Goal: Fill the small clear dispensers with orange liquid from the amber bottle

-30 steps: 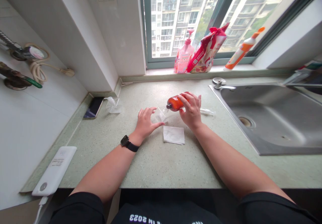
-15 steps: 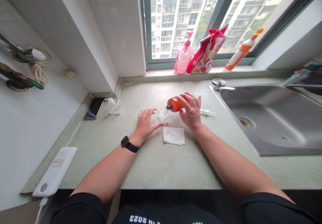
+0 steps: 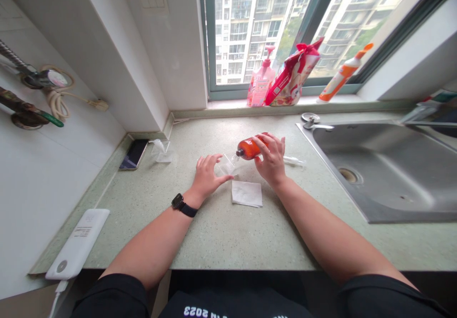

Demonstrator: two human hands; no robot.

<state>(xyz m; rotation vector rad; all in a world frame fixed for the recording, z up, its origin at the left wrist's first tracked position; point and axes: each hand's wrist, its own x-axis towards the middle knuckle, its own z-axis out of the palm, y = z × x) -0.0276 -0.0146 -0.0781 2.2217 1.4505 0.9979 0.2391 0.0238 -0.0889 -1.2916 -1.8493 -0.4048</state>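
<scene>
An orange-red bottle (image 3: pixel 248 147) lies nearly horizontal in my right hand (image 3: pixel 273 158), whose fingers wrap round its body. Its dark neck points left at a small clear container (image 3: pixel 226 165) on the counter. Clear liquid seems to show between the neck and the container, though it is hard to make out. My left hand (image 3: pixel 207 175) grips the container from the left, thumb at the near side and fingers at the far side. A folded white tissue (image 3: pixel 246 193) lies just in front of the container. To the right of my right hand is a clear, thin syringe-like tube (image 3: pixel 295 161), partly hidden.
A phone (image 3: pixel 134 154) and a clear container with white tissue (image 3: pixel 162 151) are at the back left. A white power bank (image 3: pixel 78 243) lies at the left edge. A steel sink (image 3: pixel 396 175) is on the right. A pink pump bottle (image 3: pixel 262 82) stands on the sill.
Both hands, the bottle and the container stay almost in place. The view has shifted very slightly.
</scene>
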